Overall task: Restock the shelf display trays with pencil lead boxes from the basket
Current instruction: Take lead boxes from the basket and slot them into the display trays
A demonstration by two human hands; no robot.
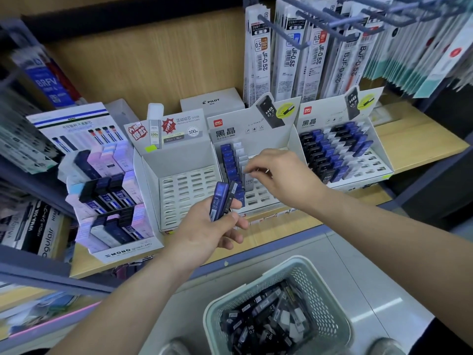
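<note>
My left hand (pixel 213 226) grips two pencil lead boxes (pixel 222 198), one blue and one black, in front of the middle display tray (pixel 258 199). My right hand (pixel 277 175) reaches into that tray, fingers curled over the white lead boxes (pixel 241 156) beside a row of blue boxes (pixel 228 162); whether it pinches one is hidden. On the floor below stands a pale green basket (pixel 330 298) holding several black and white lead boxes (pixel 266 321).
An empty slotted tray (pixel 189 190) stands left of the middle one. A nearly full tray (pixel 340 155) stands right. A MONO lead display (pixel 110 196) sits far left. Refill packs (pixel 307 55) hang on hooks above. My shoes (pixel 386 347) flank the basket.
</note>
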